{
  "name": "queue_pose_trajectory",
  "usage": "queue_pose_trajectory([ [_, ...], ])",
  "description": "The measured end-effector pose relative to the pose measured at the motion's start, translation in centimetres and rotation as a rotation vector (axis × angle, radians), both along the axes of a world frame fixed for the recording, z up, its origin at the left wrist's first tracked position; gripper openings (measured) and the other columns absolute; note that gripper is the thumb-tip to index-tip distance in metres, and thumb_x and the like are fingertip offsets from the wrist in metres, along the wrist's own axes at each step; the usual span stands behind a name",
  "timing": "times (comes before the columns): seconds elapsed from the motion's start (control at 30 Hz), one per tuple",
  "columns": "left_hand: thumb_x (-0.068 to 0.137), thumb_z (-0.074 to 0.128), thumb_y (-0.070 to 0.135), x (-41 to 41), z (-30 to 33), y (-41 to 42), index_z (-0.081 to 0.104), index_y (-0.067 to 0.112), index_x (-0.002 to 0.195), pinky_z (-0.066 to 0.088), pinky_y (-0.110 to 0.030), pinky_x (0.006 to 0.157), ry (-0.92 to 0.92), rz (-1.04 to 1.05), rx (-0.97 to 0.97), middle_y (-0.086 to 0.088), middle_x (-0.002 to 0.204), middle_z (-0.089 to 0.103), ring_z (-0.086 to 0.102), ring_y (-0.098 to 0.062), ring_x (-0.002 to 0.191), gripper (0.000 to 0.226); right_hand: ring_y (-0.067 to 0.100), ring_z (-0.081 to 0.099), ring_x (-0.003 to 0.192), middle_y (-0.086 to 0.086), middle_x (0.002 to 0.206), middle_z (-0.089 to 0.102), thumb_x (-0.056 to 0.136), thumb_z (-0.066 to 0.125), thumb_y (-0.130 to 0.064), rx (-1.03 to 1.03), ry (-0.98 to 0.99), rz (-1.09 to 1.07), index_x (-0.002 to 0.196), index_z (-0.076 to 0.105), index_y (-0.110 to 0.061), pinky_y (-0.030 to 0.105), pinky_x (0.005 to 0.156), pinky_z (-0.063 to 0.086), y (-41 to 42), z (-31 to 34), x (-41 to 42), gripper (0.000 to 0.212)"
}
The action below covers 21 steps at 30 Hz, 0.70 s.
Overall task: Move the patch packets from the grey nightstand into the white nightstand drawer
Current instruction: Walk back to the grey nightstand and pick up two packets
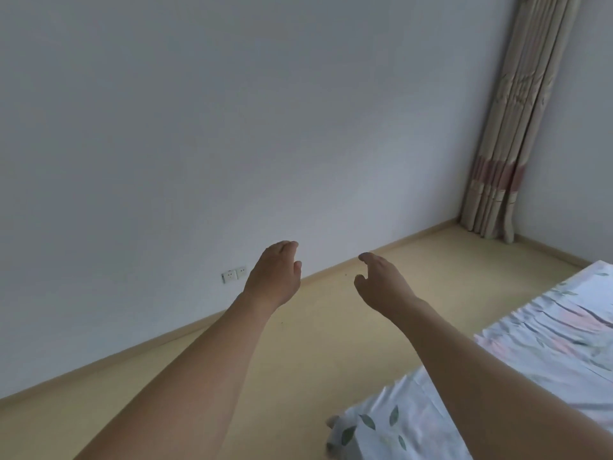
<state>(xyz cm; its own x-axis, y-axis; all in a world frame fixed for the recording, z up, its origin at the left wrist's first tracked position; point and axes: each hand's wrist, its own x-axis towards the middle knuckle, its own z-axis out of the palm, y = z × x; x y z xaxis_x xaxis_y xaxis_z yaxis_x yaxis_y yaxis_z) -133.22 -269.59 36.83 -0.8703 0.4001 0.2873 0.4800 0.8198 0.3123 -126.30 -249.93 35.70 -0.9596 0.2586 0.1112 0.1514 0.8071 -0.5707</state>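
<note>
I have both arms extended ahead of me over the floor (331,327), with the bed (547,343) as my reference. The right hand (381,287) hovers just beyond the bed's near corner, on the wall (199,127) side; the left hand (273,277) hangs further from the bed, in front of the wall socket (234,274). The two hands are apart, not touching each other or any object.

Hand state: both hands hold nothing. The fingers of each droop loosely with the thumb set off to the inside. The fingertips point away from me and partly hide behind the knuckles, so I judge the hands relaxed and unclenched rather than certain of every finger.

My reading of this posture: the arms are raised clear and unloaded, consistent with moving between stations rather than gripping.

Task items: no patch packets, grey nightstand or white nightstand drawer appear in this view. Their location cannot be determined here. No container of any kind is visible, so I report no contents.

Beyond the far end of the bed, a gathered curtain (517,127) hangs in the room corner.

Next requirement, as I judge it: turn the view until a nightstand appears.
</note>
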Motion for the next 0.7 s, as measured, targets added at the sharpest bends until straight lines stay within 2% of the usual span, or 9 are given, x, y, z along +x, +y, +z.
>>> queue_pose_trajectory([
  [0.13, 0.102, 0.04, 0.022, -6.7, 1.6, 1.2, 0.036, 0.01, 0.147, 0.026, -0.031, 0.113, 0.015, 0.027, 0.001, -0.003, 0.152, 0.037, 0.028, -0.02, 0.142, 0.046, 0.022, 0.05, 0.124, 0.005, 0.144, 0.045, 0.094, 0.044, -0.014, -0.001, 0.015, 0.039, 0.145, 0.038, -0.012, 0.03, 0.096, 0.041, 1.2, 1.4, -7.3, 0.051],
  [0.4, 0.102, 0.039, 0.024, -20.4, 0.0, 1.9, 0.036, 0.012, 0.147, 0.029, -0.034, 0.114, -0.038, 0.049, 0.003, -0.001, 0.153, 0.037, 0.028, -0.019, 0.143, 0.046, 0.021, 0.047, 0.128, 0.008, 0.143, 0.047, 0.094, 0.045, -0.014, 0.034, -0.034, 0.082, 0.145, 0.038, -0.009, 0.029, 0.1, 0.037, 1.9, 0.0, -21.4, 0.051],
  [0.7, 0.102, 0.039, 0.023, -44.1, 0.4, 2.8, 0.037, 0.012, 0.147, 0.027, -0.032, 0.114, -0.011, -0.048, -0.006, -0.001, 0.153, 0.037, 0.029, -0.019, 0.143, 0.046, 0.019, 0.044, 0.131, 0.003, 0.148, 0.042, 0.094, 0.043, -0.013, 0.006, -0.011, -0.02, 0.145, 0.037, -0.013, 0.029, 0.102, 0.035, 2.5, -0.4, -42.9, 0.051],
])
